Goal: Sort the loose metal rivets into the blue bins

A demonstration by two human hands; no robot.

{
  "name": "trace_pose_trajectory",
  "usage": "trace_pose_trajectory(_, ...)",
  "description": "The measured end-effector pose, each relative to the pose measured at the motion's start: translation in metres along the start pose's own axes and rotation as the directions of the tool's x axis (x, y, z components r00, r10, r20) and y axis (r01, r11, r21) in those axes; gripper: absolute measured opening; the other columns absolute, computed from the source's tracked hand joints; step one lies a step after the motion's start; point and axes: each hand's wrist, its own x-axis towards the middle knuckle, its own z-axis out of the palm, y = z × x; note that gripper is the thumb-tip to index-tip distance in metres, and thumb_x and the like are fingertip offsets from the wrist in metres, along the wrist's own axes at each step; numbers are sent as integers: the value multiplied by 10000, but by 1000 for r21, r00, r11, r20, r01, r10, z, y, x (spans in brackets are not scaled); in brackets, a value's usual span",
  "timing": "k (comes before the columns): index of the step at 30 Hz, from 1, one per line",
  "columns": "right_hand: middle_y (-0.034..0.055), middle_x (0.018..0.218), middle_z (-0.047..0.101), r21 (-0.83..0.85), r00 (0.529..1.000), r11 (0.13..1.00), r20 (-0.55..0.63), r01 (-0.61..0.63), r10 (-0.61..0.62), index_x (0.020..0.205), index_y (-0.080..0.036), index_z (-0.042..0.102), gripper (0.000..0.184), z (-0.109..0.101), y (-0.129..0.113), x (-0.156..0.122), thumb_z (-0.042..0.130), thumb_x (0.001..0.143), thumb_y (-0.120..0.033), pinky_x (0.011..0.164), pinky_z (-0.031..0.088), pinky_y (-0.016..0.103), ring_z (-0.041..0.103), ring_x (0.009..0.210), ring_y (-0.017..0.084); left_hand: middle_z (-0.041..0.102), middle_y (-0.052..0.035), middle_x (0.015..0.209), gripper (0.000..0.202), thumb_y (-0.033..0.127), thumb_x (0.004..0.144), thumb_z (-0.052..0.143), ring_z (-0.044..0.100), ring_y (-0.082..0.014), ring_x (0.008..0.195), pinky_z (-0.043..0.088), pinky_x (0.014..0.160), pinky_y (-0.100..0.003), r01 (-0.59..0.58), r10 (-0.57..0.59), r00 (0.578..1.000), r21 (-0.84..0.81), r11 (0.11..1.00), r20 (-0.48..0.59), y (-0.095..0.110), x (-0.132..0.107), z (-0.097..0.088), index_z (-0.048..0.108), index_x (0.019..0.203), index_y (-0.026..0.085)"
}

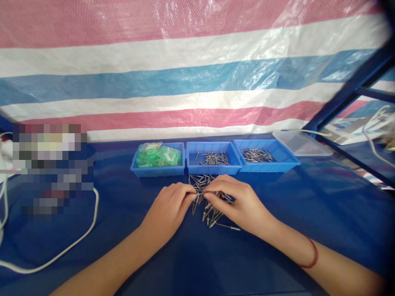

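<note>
Between my two hands, a thin metal pop rivet [200,193] lies roughly level, pinched at both ends. My left hand [173,203] closes thumb and forefinger on its left end. The right end sits between the thumb and fingertips of my right hand [239,199], which wears a dark red band at the wrist. Under and around the fingers spreads a loose pile of pop rivets [210,217] on the blue table, partly hidden by my right hand. One rivet [228,226] lies apart at the pile's near edge.
Three blue bins stand in a row behind the pile: one with green plastic packets [159,155], a middle bin [212,169] and a right bin [271,166] with metal pins. A clear lid [304,143] lies far right. A white cable [77,242] curves at left.
</note>
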Motion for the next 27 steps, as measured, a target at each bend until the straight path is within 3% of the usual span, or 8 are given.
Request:
trace_pose_trajectory(8, 28, 725, 636, 191, 986, 971, -47, -147, 159, 818, -195, 656, 74, 3, -3, -2, 600, 850, -232, 565, 464, 252, 569, 654, 139, 649, 11, 868, 79, 237, 953, 475, 591, -162, 815, 387, 745, -299, -56, 58, 998, -69, 996, 34, 4, -1, 1, 543, 923, 212)
trace_pose_trajectory(17, 24, 726, 626, 226, 987, 964, -40, -141, 154, 794, -194, 644, 75, 2, -8, -1, 595, 848, -212, 584, 458, 254, 559, 657, 136, 664, -2, 941, 117, 232, 972, 429, 583, -168, 876, 377, 783, -319, -109, 116, 991, -96, 989, 67, 5, -1, 3, 543, 987, 212)
trace_pose_trajectory(22, 26, 752, 628, 228, 992, 967, -24, -114, 123, 859, -193, 653, 77, 0, -7, -1, 578, 852, -174, 607, 468, 246, 564, 683, 132, 637, 6, 878, 66, 237, 946, 486, 580, -158, 834, 385, 759, -300, -43, 42, 999, -114, 993, -13, 3, -1, 4, 545, 932, 211)
trace_pose_trajectory(27, 25, 757, 612, 126, 997, 989, 1, -81, 82, 840, -185, 633, 99, 1, -5, 0, 556, 843, -124, 633, 461, 247, 558, 699, 133, 612, -1, 876, 56, 236, 937, 497, 576, -152, 829, 406, 766, -280, -24, 8, 994, -155, 988, -106, 4, -2, 1, 541, 914, 211)
